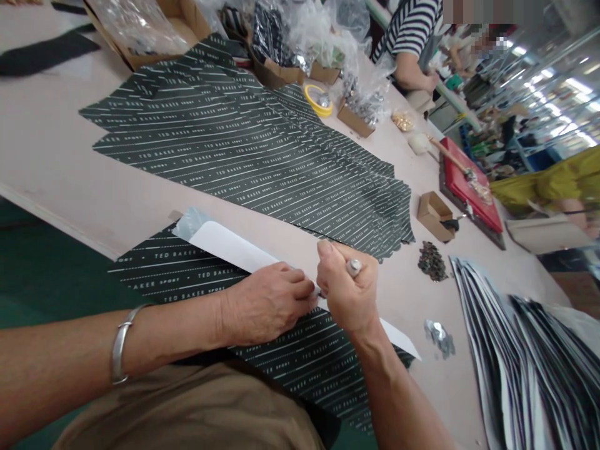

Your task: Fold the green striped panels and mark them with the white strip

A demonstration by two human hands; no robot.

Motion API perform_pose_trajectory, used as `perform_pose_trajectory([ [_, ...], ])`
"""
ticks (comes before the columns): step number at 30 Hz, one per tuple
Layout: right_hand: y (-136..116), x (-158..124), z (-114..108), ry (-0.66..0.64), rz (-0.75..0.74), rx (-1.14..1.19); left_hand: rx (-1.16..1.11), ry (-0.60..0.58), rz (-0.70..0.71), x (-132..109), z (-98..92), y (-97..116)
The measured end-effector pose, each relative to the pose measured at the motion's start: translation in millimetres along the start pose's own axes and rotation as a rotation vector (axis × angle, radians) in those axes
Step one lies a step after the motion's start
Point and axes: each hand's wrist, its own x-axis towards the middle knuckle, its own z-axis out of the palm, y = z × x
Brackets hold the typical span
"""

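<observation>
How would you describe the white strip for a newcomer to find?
On the pale table, find the dark lettered piece nearest the lap. Along its far edge, passing under the left hand and right hand, lies the strip: long, narrow and plain white, unlike that dark piece.

Left hand (269, 303): the curled fingers masked whatever lay under their tips.
Right hand (349, 284): its fist hid most of a silver-ended tool (354, 267), whose point perhaps met the strip, too obscured to be sure.
White strip (239, 247): its middle was mostly hidden by both hands.
Dark stack (487, 350): the bottom and right edges cut it off.
Dark pile (432, 261): its pieces were too small to identify.
</observation>
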Motion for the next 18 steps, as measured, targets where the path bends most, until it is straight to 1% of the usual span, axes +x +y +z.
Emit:
perform_pose_trajectory([
  [3,7.1,-5.5,-12.4,0.037,0.020,0.148,-0.011,0.011,0.014,0.1,-3.8,0.4],
  [4,5.4,-6.6,-16.2,0.054,0.007,0.215,-0.018,0.019,0.018,0.0,-4.1,0.7],
  [6,-2.3,-8.8,-21.2,0.120,-0.065,0.385,-0.032,0.039,0.021,-0.1,-3.6,1.1],
  [8,-8.9,-12.1,-21.1,0.195,-0.170,0.547,-0.038,0.043,0.017,0.4,-2.8,0.9],
  [9,-9.2,-14.2,-19.7,0.216,-0.198,0.597,-0.035,0.038,0.016,0.8,-2.5,0.4],
  [11,-2.0,-18.3,-18.5,0.212,-0.171,0.614,-0.025,0.030,0.014,1.0,-2.0,-0.9],
  [13,12.7,-20.6,-25.1,0.213,-0.102,0.500,-0.012,0.040,0.015,-0.7,-1.7,-0.9],
  [14,20.9,-20.9,-32.6,0.222,-0.071,0.373,-0.006,0.052,0.017,-2.5,-1.7,0.2],
  [16,34.7,-20.9,-54.6,0.259,-0.064,-0.009,-0.001,0.089,0.003,-6.8,-2.0,4.5],
  [18,44.4,-22.5,-79.6,0.259,-0.050,-0.463,0.008,0.179,-0.027,-7.4,-1.2,6.8],
])
